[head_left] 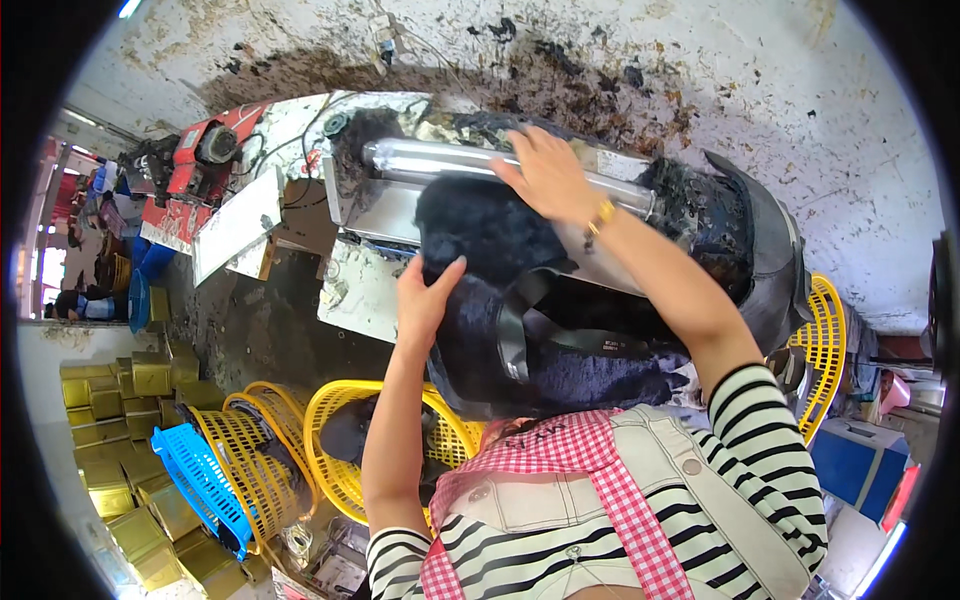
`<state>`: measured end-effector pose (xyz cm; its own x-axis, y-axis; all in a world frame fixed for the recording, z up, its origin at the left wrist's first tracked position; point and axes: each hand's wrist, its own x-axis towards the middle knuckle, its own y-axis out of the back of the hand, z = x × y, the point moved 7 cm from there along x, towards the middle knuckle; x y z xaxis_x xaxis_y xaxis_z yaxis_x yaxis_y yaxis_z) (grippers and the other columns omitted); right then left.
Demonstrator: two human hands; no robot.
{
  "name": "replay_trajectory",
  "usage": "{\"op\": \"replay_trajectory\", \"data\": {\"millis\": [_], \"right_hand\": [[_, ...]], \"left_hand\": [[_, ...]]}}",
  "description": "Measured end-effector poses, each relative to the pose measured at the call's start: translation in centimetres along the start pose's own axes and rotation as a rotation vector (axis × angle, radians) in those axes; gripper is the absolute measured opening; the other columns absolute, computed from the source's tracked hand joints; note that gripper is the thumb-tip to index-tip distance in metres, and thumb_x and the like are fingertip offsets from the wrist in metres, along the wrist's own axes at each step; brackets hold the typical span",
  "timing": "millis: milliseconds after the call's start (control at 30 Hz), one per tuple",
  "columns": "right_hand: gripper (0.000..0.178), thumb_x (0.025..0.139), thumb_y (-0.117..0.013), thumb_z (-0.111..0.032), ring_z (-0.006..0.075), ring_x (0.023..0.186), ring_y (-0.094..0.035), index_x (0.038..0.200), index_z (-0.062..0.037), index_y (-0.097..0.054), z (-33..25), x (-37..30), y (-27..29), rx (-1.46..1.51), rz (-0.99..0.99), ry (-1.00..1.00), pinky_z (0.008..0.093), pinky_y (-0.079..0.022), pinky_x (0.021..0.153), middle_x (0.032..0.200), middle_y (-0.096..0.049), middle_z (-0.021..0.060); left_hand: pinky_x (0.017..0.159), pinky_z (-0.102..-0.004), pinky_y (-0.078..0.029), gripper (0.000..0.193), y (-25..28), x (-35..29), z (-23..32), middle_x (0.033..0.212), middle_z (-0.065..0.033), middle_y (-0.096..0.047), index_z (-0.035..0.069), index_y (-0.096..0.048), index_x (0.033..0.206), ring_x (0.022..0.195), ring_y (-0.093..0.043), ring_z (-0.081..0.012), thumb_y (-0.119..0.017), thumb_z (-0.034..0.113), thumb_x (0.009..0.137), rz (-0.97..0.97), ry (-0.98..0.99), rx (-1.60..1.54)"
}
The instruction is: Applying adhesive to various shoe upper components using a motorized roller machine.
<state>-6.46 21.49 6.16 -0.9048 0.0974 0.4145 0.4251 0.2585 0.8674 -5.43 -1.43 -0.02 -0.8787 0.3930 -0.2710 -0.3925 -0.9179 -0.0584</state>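
Observation:
A black, furry piece [490, 228] lies over the front of a machine, just below a long shiny metal roller [430, 158]. My left hand [424, 300] has its thumb and fingers closed on the piece's left edge. With fingers spread, my right hand [548, 178] lies across the roller and the upper right of the piece. Closer to me, a heap of dark bluish fur pieces [590, 385] with dark grey bands [512, 340] rests against the machine's front. What lies beneath my right palm is hidden.
Yellow plastic baskets [340, 395] with dark pieces inside stand at the lower left, beside a blue basket [195, 480]. Gold-coloured square tins [140, 545] are stacked further left. A red motor unit [200, 160] sits far left. Another yellow basket [825, 335] and a blue box [855, 465] are at right.

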Motion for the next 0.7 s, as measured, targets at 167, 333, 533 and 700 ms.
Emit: {"op": "replay_trajectory", "data": {"millis": [167,333,533,700], "right_hand": [[0.098,0.088,-0.018,-0.076,0.0394,0.114,-0.054,0.107,0.0099,-0.062,3.6,3.6,-6.8,0.304,-0.767,-0.302,0.0461,-0.04,0.099,0.118,-0.057,0.0314],[0.049,0.081,-0.07,-0.044,0.0148,0.061,-0.052,0.079,0.0049,-0.065,6.3,6.4,-7.8,0.397,-0.653,-0.331,0.033,-0.042,0.055,0.066,-0.059,0.0094],[0.03,0.073,-0.073,-0.029,0.0374,0.085,-0.062,0.087,-0.0034,-0.065,8.4,10.8,-5.9,0.1,-0.234,-0.096,0.0443,-0.05,0.073,0.088,-0.063,0.0195],[0.041,0.072,-0.077,-0.032,0.0348,0.078,-0.057,0.073,0.0048,-0.058,4.2,13.2,0.5,0.11,-0.161,0.012,0.0454,-0.045,0.069,0.077,-0.058,0.0209]], "left_hand": [[0.1,-0.0431,-0.039,0.055,-3.5,-3.3,4.3,0.123,-0.0113,-0.058,0.013,-0.054,0.128,0.118,-0.052,-0.0311,-0.074,0.021,0.077,0.344,-0.731,1.305],[0.113,-0.0467,-0.022,0.062,-7.9,-3.2,-1.2,0.15,-0.0025,-0.035,0.02,-0.04,0.143,0.14,-0.028,-0.0256,-0.06,0.039,0.088,-0.066,-0.688,1.388],[0.114,-0.0464,-0.02,0.062,-8.3,-3.0,-2.3,0.151,-0.0008,-0.033,0.016,-0.038,0.144,0.141,-0.027,-0.0221,-0.059,0.031,0.088,-0.051,-0.676,1.389],[0.114,-0.0467,-0.02,0.063,-6.6,-4.8,-2.6,0.15,-0.0007,-0.035,0.016,-0.038,0.144,0.14,-0.029,-0.0225,-0.061,0.03,0.087,-0.006,-0.654,1.391]]}}
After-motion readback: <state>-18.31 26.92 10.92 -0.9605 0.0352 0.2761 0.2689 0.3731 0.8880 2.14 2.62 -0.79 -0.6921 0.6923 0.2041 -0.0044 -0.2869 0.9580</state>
